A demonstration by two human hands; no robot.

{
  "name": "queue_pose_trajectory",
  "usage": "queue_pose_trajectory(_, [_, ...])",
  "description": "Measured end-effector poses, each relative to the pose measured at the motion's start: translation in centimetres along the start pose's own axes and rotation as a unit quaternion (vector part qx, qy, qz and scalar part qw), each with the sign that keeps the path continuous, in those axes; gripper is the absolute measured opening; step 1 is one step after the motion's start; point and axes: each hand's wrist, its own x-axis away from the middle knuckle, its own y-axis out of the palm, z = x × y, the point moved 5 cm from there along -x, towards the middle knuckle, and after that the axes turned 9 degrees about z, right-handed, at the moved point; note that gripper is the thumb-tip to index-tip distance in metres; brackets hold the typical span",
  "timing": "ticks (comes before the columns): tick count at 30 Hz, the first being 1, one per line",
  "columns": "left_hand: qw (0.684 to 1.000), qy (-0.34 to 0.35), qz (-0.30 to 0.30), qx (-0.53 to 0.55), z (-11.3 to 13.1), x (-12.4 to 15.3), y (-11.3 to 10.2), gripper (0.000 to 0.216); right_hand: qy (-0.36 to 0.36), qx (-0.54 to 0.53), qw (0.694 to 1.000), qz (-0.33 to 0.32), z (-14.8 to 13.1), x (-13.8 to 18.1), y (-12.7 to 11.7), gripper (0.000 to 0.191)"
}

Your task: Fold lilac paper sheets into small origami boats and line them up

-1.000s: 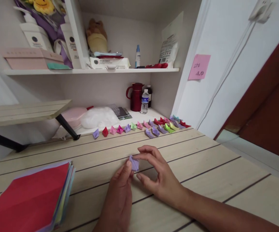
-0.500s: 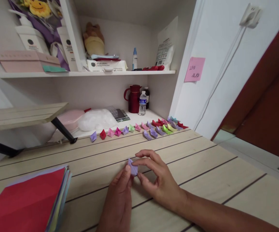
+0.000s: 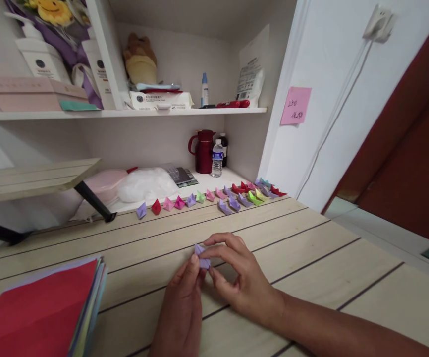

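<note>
A small folded piece of lilac paper (image 3: 204, 263) is held above the wooden table, between both hands. My left hand (image 3: 183, 292) pinches its left side with thumb and fingers. The fingertips of my right hand (image 3: 242, 277) grip it from the right, index finger at its upper face and thumb at its lower right edge. Beyond my hands, several small folded paper boats (image 3: 179, 202) in purple, red, pink, green and yellow stand in rows along the table's back edge.
A stack of coloured paper with a red sheet (image 3: 39, 307) on top lies at the left front. Behind it stands a small raised wooden shelf (image 3: 32, 179) on black legs. A dark red jug (image 3: 204, 152) and a water bottle (image 3: 217, 159) stand at the back.
The view has shifted slightly, so everything sits a little further left. Both hands keep hold of the lilac paper in nearly the same pose.
</note>
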Motion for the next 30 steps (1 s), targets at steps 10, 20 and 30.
queue_pose_trajectory(10, [1.0,-0.009,-0.017,0.008,-0.6,-0.8,0.8,0.033,-0.007,0.004,1.0,0.006,0.0,-0.1,0.1,0.039])
queue_pose_trajectory(20, [1.0,-0.001,-0.013,0.001,-0.9,-0.8,0.6,0.027,0.009,0.015,1.0,0.01,0.1,-0.3,-0.1,0.036])
queue_pose_trajectory(30, [0.999,-0.042,0.006,0.005,-1.3,-1.0,0.2,0.024,0.017,0.017,0.999,0.022,0.5,-0.4,0.0,0.031])
